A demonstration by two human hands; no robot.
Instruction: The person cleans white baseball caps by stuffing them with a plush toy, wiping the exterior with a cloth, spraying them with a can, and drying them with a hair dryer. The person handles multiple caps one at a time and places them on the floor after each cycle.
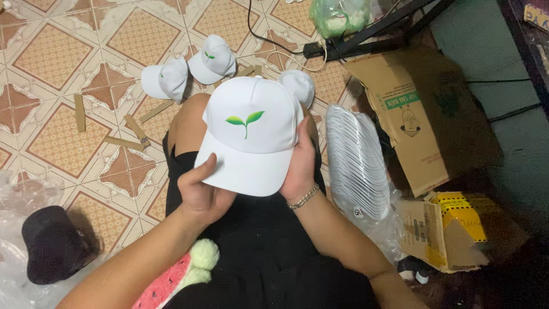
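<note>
I hold a white cap (251,134) with a green sprout print on its front, over my lap. My left hand (201,191) grips the left edge of the brim, thumb on top. My right hand (299,166), with a bracelet at the wrist, cups the cap's right side and brim. Both hands are closed on the cap.
Three more white caps (213,59) (166,79) (297,84) lie on the tiled floor beyond my knees, among cardboard strips (79,112). A stack of clear plastic inserts (355,160) and cardboard boxes (426,123) sit to the right. A black cap (52,243) lies at left on plastic wrap.
</note>
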